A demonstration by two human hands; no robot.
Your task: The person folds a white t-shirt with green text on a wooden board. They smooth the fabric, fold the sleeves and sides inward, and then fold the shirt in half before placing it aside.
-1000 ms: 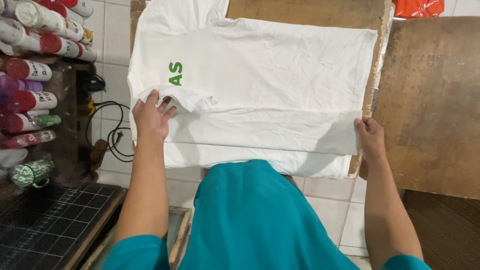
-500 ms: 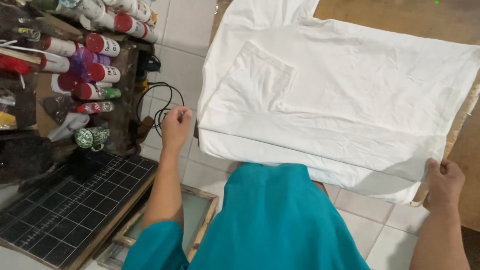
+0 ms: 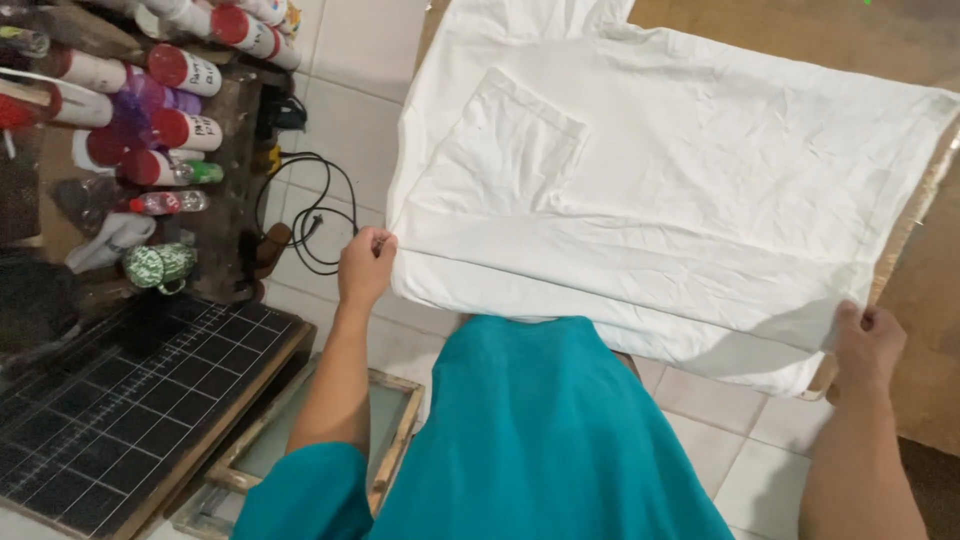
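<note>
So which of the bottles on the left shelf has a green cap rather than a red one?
The small one lying on its side beside the purple bottle; the red-capped bottles around it are larger and white.

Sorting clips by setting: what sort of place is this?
Probably a small shirt-printing workshop: a white T-shirt spread on a board, red-capped bottles racked alongside, a wood-framed screen on the tiled floor.
</note>
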